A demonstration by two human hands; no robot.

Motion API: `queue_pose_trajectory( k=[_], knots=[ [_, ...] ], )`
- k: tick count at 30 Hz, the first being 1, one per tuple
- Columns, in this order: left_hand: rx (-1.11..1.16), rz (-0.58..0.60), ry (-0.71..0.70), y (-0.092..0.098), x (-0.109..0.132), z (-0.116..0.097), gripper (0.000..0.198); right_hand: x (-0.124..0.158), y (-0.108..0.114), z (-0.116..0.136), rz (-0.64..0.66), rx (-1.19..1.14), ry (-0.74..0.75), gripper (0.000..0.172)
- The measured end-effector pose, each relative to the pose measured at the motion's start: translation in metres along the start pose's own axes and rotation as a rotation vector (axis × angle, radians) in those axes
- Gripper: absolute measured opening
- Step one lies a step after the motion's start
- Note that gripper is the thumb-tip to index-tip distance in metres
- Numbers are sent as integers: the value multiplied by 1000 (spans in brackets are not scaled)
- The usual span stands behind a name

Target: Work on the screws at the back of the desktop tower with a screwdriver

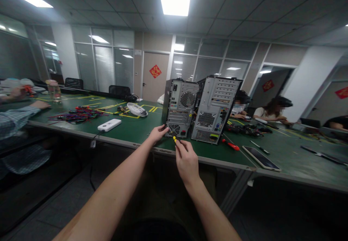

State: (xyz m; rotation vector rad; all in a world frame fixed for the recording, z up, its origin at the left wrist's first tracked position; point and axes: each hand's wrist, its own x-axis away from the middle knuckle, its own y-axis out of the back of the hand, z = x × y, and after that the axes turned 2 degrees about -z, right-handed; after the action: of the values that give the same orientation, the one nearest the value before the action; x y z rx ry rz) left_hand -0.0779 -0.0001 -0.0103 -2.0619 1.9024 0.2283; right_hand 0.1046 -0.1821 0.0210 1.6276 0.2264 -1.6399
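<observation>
A desktop computer case (pixel 182 115) stands upright on the green table, its rear panel with fan grilles and ports facing me. My right hand (pixel 187 159) grips a screwdriver (pixel 174 138) with a black and yellow handle, its shaft pointing at the lower left of that panel, by the bottom fan grille. Close to the screwdriver's tip, my left hand (pixel 157 134) has thumb and index finger drawn together at the case's lower left edge. Whatever lies between those fingertips is too small to make out. A second computer case (pixel 213 110) stands just to the right.
Right of the cases lie a red-handled tool (pixel 231 145), a thin screwdriver (pixel 259 147), a phone (pixel 261 158) and black cables (pixel 248 129). Leftward are a white power bank-like box (pixel 109 125), coloured wires (pixel 78 115) and a white oval basket (pixel 137 109). Other people sit on both sides.
</observation>
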Motion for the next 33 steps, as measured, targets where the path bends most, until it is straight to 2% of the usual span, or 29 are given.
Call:
queue_pose_trajectory(
  k=[33],
  knots=[
    [-25,-18,4,0,-3,2,81,3,-3,2,22,-12,0,31]
  ],
)
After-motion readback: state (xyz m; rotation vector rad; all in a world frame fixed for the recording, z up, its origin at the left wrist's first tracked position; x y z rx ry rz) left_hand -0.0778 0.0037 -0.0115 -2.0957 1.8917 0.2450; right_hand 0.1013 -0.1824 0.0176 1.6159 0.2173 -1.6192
